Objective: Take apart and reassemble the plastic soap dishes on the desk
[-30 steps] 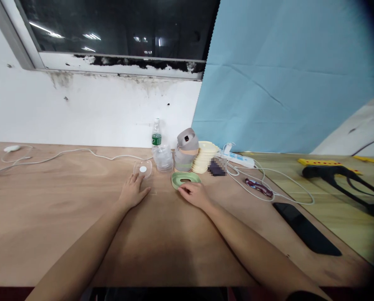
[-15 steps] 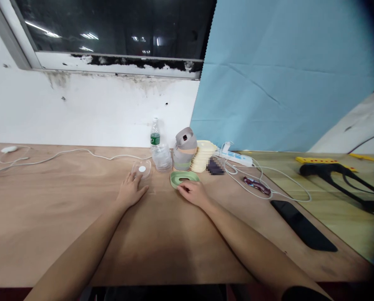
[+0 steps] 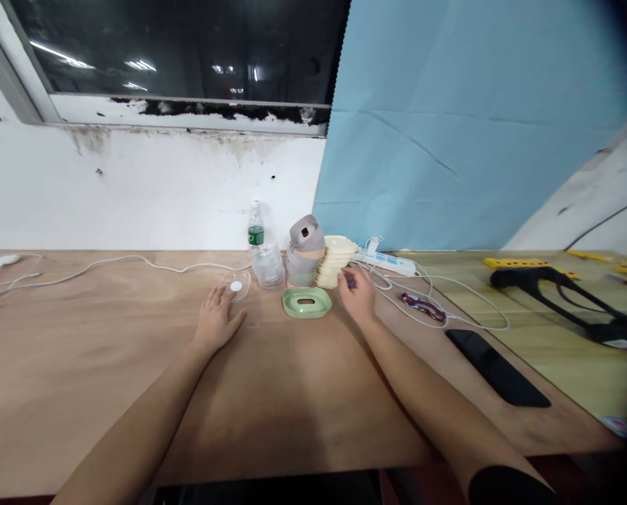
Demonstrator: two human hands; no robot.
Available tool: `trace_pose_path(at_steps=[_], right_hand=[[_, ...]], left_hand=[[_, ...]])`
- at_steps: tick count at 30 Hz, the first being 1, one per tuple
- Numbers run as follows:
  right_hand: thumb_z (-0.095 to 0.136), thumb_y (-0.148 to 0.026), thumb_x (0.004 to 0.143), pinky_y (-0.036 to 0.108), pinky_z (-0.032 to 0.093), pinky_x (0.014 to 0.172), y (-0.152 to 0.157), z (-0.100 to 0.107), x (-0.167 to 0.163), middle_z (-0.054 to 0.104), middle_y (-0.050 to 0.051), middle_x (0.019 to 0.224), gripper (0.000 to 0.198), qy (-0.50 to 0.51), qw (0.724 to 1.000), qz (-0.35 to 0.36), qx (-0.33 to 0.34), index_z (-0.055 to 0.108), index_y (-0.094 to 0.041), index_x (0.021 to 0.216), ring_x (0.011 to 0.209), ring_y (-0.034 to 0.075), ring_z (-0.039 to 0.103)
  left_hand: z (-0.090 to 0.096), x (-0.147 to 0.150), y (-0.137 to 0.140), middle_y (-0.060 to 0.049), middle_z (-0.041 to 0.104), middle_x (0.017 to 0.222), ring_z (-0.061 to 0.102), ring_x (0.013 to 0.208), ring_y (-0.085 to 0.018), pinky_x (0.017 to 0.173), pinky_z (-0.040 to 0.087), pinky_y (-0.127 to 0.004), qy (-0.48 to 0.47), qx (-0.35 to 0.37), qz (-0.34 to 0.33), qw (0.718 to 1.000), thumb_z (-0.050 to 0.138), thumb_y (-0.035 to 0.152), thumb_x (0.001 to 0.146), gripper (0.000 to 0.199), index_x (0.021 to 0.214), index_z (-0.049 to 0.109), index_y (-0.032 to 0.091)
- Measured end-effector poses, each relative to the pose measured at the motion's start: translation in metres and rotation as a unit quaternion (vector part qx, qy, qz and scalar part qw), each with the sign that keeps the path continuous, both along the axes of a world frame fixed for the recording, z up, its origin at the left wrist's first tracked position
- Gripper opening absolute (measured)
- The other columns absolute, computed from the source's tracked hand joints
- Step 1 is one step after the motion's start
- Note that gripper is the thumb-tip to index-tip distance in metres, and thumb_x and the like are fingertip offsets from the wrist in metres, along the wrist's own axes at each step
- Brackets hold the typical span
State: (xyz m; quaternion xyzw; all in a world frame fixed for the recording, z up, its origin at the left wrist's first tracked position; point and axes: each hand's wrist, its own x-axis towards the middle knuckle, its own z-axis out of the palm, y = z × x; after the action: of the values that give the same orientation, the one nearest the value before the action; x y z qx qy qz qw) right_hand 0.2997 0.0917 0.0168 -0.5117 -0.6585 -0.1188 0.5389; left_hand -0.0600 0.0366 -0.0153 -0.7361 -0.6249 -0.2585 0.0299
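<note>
My left hand (image 3: pixel 217 319) lies flat on the table, fingers spread, with the fingertips at the near edge of a clear, thin plastic piece bearing a white disc (image 3: pixel 236 286). A green oval dish with a slot in its base (image 3: pixel 307 311) sits by itself between my hands. My right hand (image 3: pixel 358 293) is just right of a stack of cream dishes (image 3: pixel 334 259), its fingers curled around a small dark thing that they mostly hide. Behind the green dish stands a stack of grey, peach and green dishes (image 3: pixel 304 263), the top one tilted. Clear plastic pieces (image 3: pixel 268 266) are stacked beside it.
A bottle with a green label (image 3: pixel 255 235) stands by the wall. At the right are a power strip (image 3: pixel 390 263), white cables, a dark red patterned item (image 3: pixel 423 307) and a black phone (image 3: pixel 497 368). A black frame (image 3: pixel 566 305) lies farther right.
My right hand has left the green dish and moved right and back to the small dark thing beside the cream stack. My left hand stays flat in place. The view has shifted slightly.
</note>
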Motion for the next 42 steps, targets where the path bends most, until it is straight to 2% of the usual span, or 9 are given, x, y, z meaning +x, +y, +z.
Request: trace_pose_path(at_steps=[4,8,17,22,26,29,34,38,42], right_hand=[[0.053,-0.035,0.085,0.046,0.037,0.096,0.019,0.026,0.018,0.054,0.015,0.114,0.033,-0.077,0.994,-0.069,0.038,0.059,-0.017,0.112,0.111,0.029,0.047],[0.054,-0.039,0.085,0.048,0.032,0.099,0.034,0.045,0.030,0.048,0.015,0.127,0.039,-0.170,0.984,-0.045,0.005,0.057,-0.019,0.118,0.118,0.031,0.040],[0.047,-0.028,0.089,0.043,0.037,0.092,0.050,0.054,0.039,0.063,0.010,0.106,0.017,-0.155,0.988,0.020,0.003,0.060,-0.019,0.095,0.103,0.025,0.052],[0.044,-0.031,0.091,0.045,0.038,0.094,0.015,0.066,0.025,0.060,0.012,0.108,0.015,-0.041,0.997,0.024,0.062,0.053,-0.020,0.095,0.108,0.026,0.052],[0.047,-0.039,0.091,0.043,0.041,0.095,-0.040,0.056,-0.009,0.057,0.010,0.114,0.017,0.029,0.989,0.146,-0.008,0.051,-0.023,0.093,0.111,0.025,0.052],[0.049,-0.047,0.089,0.036,0.048,0.084,-0.072,0.033,-0.040,0.060,0.009,0.107,0.024,0.094,0.939,0.298,-0.146,0.050,-0.023,0.094,0.098,0.022,0.058],[0.062,-0.056,0.078,0.031,0.050,0.070,-0.089,-0.001,-0.069,0.062,0.003,0.085,0.037,0.219,0.800,0.433,-0.353,0.051,-0.023,0.089,0.076,0.017,0.058],[0.070,-0.046,0.075,0.030,0.049,0.073,-0.088,-0.008,-0.069,0.061,0.000,0.081,0.031,0.376,0.694,0.460,-0.407,0.055,-0.023,0.088,0.074,0.014,0.058],[0.074,-0.037,0.073,0.030,0.052,0.071,-0.084,-0.009,-0.065,0.062,-0.002,0.081,0.025,0.478,0.624,0.454,-0.420,0.057,-0.023,0.087,0.072,0.012,0.060]], left_hand=[[0.001,0.001,-0.001,-0.015,0.041,0.143,0.033,0.135,-0.036,0.103,0.035,-0.052,-0.004,0.023,-0.019,1.000,0.047,0.054,0.086,0.055,0.131,0.049,0.022],[0.000,0.001,-0.001,-0.015,0.042,0.142,0.033,0.135,-0.035,0.104,0.035,-0.052,-0.009,0.037,-0.028,0.999,0.047,0.053,0.086,0.053,0.129,0.050,0.022],[0.001,0.003,-0.001,-0.014,0.043,0.141,0.036,0.133,-0.034,0.105,0.035,-0.052,-0.015,0.046,-0.030,0.998,0.050,0.052,0.085,0.050,0.126,0.052,0.023],[0.006,0.004,-0.004,-0.014,0.043,0.140,0.039,0.130,-0.033,0.105,0.036,-0.050,-0.036,0.064,-0.044,0.996,0.050,0.049,0.086,0.048,0.126,0.052,0.021],[0.015,0.011,-0.010,-0.011,0.043,0.141,0.040,0.130,-0.028,0.108,0.034,-0.046,-0.104,0.086,-0.079,0.988,0.049,0.045,0.089,0.048,0.132,0.047,0.023],[0.020,0.020,-0.017,-0.010,0.046,0.138,0.049,0.122,-0.024,0.103,0.040,-0.040,-0.184,0.065,-0.120,0.973,0.044,0.044,0.092,0.052,0.139,0.039,0.023],[0.024,0.031,-0.028,-0.005,0.067,0.099,0.062,0.080,-0.017,0.079,0.050,-0.031,-0.268,-0.073,-0.214,0.937,0.034,0.044,0.096,0.054,0.146,0.030,0.023],[0.025,0.032,-0.026,-0.004,0.066,0.087,0.059,0.074,-0.016,0.071,0.048,-0.029,-0.302,-0.085,-0.218,0.924,0.041,0.046,0.093,0.048,0.132,0.051,0.019],[0.024,0.033,-0.025,-0.003,0.065,0.090,0.052,0.062,-0.011,0.058,0.044,-0.023,-0.297,-0.124,-0.233,0.918,0.058,0.049,0.083,0.061,0.136,0.044,0.021]])
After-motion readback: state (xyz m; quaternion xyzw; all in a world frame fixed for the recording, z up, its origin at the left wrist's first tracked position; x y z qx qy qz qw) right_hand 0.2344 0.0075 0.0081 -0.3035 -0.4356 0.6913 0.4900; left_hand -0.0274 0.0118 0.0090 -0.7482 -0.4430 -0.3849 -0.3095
